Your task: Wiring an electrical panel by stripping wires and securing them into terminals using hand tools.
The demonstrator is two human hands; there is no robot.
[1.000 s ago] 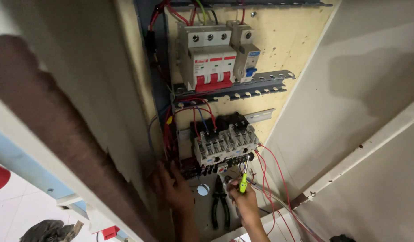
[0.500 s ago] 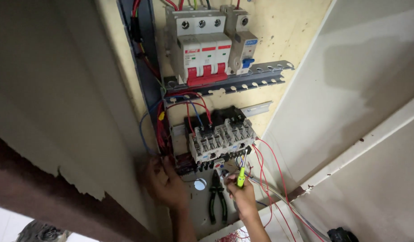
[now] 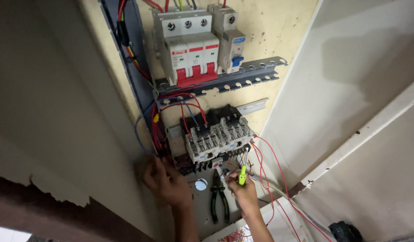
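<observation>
Right hand (image 3: 246, 193) gripping slim yellow-handled screwdriver (image 3: 243, 172); left hand (image 3: 166, 183) seemingly pinching red wires (image 3: 160, 139).

We see breakers (image 3: 196, 45) on rail (image 3: 243, 76) above contactor (image 3: 216, 136); left hand (image 3: 166, 183) at wires (image 3: 160, 134) left of it | pliers (image 3: 219, 199) between our hands; right hand (image 3: 243, 195) holds screwdriver (image 3: 243, 172) under contactor

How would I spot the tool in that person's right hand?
Find the grey contactor low on the panel, under the red-and-white breakers. At its lower right corner, the right hand holds a screwdriver, tip up. Its yellow-green handle sets it apart from the dark pliers alongside.
</observation>
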